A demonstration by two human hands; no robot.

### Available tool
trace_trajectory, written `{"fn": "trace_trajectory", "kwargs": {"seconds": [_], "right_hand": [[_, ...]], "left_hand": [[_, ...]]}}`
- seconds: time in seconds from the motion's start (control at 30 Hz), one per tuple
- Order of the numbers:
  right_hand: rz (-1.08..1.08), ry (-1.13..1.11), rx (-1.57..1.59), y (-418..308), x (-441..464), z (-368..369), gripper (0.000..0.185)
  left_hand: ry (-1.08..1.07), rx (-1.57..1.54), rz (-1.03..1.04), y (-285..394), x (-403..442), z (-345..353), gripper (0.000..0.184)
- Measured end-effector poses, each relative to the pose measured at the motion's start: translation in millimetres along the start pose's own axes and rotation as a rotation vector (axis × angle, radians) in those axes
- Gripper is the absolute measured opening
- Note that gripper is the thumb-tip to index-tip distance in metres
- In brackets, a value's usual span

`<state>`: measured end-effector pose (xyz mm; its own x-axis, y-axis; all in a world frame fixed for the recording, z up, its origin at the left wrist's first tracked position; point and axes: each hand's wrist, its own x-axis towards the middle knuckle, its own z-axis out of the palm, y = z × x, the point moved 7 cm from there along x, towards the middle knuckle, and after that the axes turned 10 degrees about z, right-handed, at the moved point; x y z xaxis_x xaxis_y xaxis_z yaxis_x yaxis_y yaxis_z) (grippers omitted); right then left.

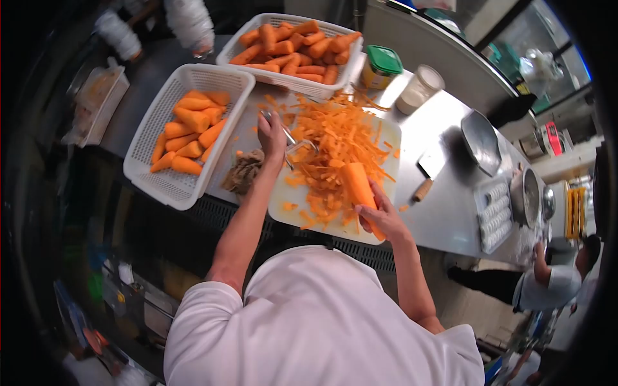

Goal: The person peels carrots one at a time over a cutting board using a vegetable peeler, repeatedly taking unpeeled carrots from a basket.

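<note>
My left hand (273, 136) is closed around the handle of a metal peeler (290, 140), whose head hangs by the left edge of a heap of carrot peels. In my right hand (385, 220) is a thick carrot (357, 184), gripped at its lower end and slanting up to the left. Carrot and peeler are apart. Under both lies a white cutting board (280, 204), largely covered by the orange peels (335, 132). A crumpled brown cloth (244, 172) sits at the board's left, below my left forearm.
Left of the board stands a white basket (143, 143) of smooth carrots; another basket (241, 35) full of carrots is behind. A green-lidded tub (383, 60), a jar (421, 90), a cleaver (430, 166) and an egg tray (494, 215) stand rightward. Another person (547, 283) works at far right.
</note>
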<state>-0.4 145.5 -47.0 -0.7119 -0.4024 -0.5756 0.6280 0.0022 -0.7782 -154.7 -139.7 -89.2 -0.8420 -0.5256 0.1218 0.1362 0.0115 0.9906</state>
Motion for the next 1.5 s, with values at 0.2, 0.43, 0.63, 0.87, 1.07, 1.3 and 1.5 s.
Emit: {"fn": "trace_trajectory", "kwargs": {"seconds": [0.2,0.43,0.63,0.87,1.07,1.3,1.5], "right_hand": [[-0.175,-0.267,-0.193,-76.2,73.7,114.5,0.079],[-0.285,-0.508,-0.047,-100.8,152.8,206.7,0.060],[-0.502,-0.294,-0.279,-152.4,215.6,165.3,0.041],[-0.566,0.457,-1.087,-243.5,397.6,118.3,0.058],[-0.131,0.203,-1.262,-232.4,478.7,115.4,0.069],[-0.135,0.095,-0.903,-239.7,449.5,78.2,0.065],[-0.644,0.079,-0.471,-298.1,257.8,14.9,0.060]], "left_hand": [[-0.020,-0.033,-0.086,-54.1,-58.1,-45.6,0.028],[-0.144,-0.203,-0.214,-31.2,-74.8,-78.2,0.024],[-0.146,-0.459,-0.404,-41.5,-97.8,-91.2,0.013],[-0.285,-0.331,-0.356,-37.7,-104.0,-98.0,0.008],[-0.711,0.313,-0.146,-28.4,-116.5,-103.3,0.021],[-0.872,0.490,-0.077,-10.6,-128.1,-76.9,0.034],[-0.821,0.487,-0.114,10.4,-107.7,-89.4,0.037]]}}
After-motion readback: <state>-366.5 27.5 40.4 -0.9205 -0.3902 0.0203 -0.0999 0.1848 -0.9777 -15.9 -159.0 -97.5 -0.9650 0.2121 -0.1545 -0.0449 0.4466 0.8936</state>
